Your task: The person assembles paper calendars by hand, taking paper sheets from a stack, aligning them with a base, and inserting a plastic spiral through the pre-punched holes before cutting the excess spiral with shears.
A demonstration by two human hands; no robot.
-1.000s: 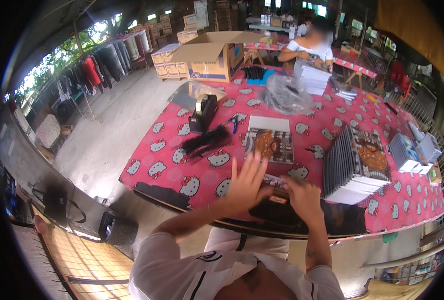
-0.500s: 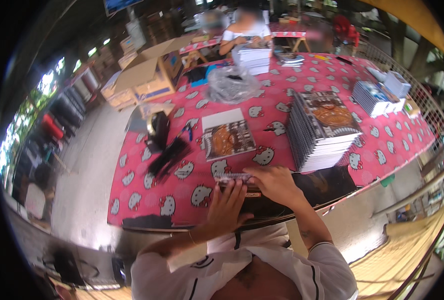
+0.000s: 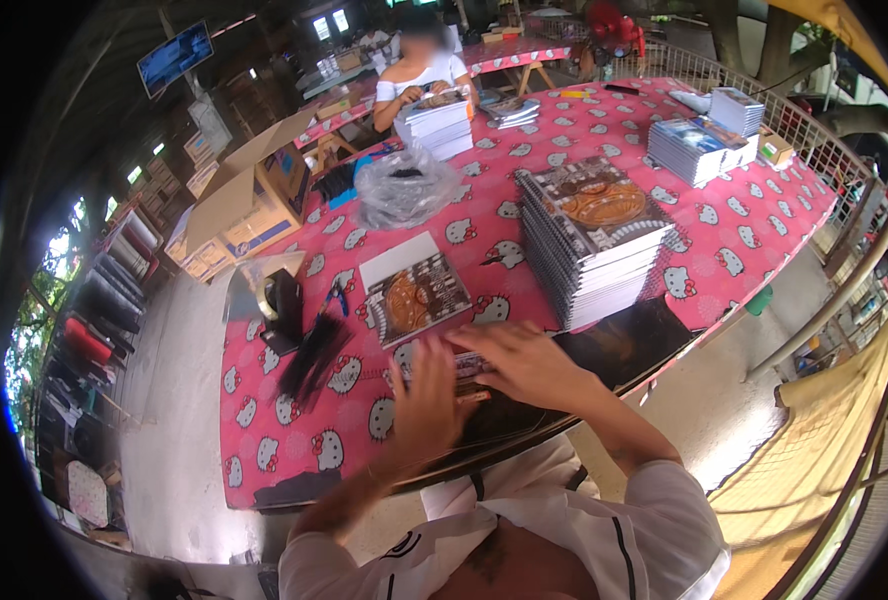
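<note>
A small spiral-bound notebook (image 3: 469,365) is at the near edge of the table, mostly covered by my hands. My right hand (image 3: 534,365) reaches over it from the right, thumb on the near side and fingers on the far side. Against its left end lies my left hand (image 3: 429,395), its fingers stretched out and slightly blurred. Just beyond, a sheaf of printed pages (image 3: 414,300) with a brown round picture rests on a white sheet. To the right stands a tall stack of spiral-bound notebooks (image 3: 594,250) with the same picture.
Left of the pages lie a bundle of black binding coils (image 3: 314,360), a black tape dispenser (image 3: 282,312) and blue-handled pliers (image 3: 334,293). Farther off are a clear plastic bag (image 3: 404,187), a cardboard box (image 3: 249,205), blue notebooks (image 3: 686,150) and a co-worker (image 3: 424,75) behind a stack.
The view has turned right, so the table's things sit farther left. My left fingers have moved up along the notebook's end; my right fingers have stretched farther across it.
</note>
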